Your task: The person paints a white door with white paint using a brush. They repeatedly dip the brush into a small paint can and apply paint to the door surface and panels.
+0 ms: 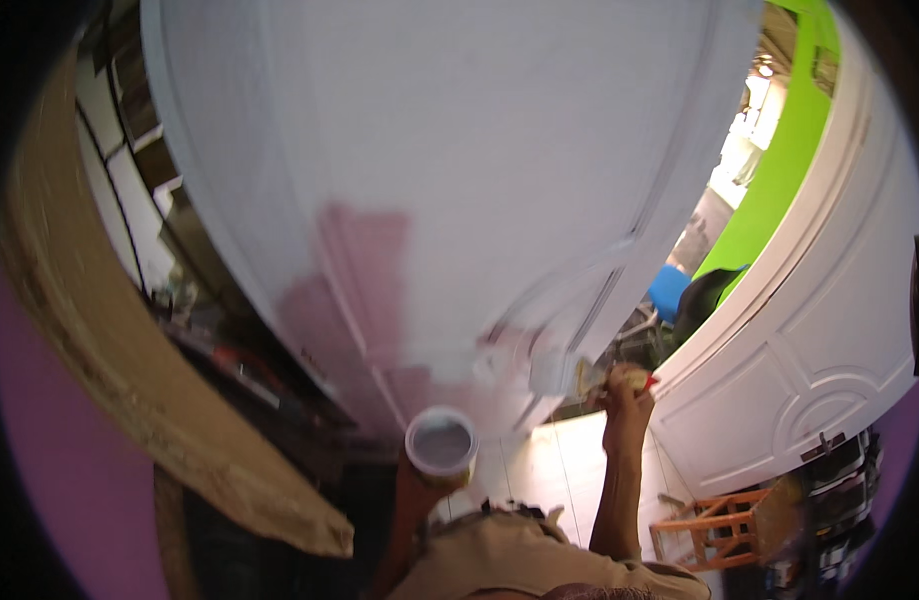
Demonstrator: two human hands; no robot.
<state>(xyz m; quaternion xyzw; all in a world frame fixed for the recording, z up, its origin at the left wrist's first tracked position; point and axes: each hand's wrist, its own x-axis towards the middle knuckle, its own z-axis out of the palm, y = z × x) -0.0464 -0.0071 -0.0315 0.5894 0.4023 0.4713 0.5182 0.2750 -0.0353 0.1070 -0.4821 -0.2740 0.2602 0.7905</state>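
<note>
A tall panelled door point(459, 150) stands before me, mostly coated in pale grey-white paint, with pinkish areas at its lower left and lower right. My left hand point(422, 487) holds a round paint can point(442, 444) from below, with light grey paint inside. In my right hand point(626, 394) is a paintbrush point(583, 377), gripped by a handle with a red end. Its pale, blurred head is close to the door's lower right part; whether it touches the surface cannot be told.
An orange wooden stool point(718, 529) stands on the tiled floor at the lower right, near a second white panelled door point(789, 375). A rough wooden beam point(167, 420) curves along the left. Beyond the right gap are a blue object point(667, 292) and a green wall point(767, 195).
</note>
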